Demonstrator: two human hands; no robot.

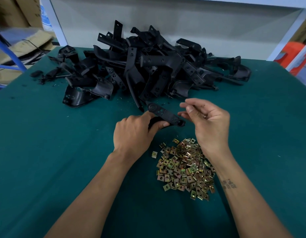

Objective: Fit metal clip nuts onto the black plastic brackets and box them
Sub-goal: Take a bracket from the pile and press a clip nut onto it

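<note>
Two hands working above the green table [45, 152]: left hand [133, 133] gripping one black bracket [166, 115], right hand [209, 122] hovering just beside its end, fingers loosely spread, holding nothing visible. Clip nuts [185, 167] lying between wrists; bracket pile [148, 66] sitting beyond.

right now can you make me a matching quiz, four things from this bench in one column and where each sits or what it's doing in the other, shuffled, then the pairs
Things
1. left hand
2. right hand
3. heap of clip nuts
4. pile of black brackets

Places or states
A. at the far side of the green mat, against the white panel
B. grips a single black bracket
C. on the mat near the person, partly under the right forearm
D. held beside the bracket's near end, fingers loosely curled

Pairs: 1-B, 2-D, 3-C, 4-A
</note>
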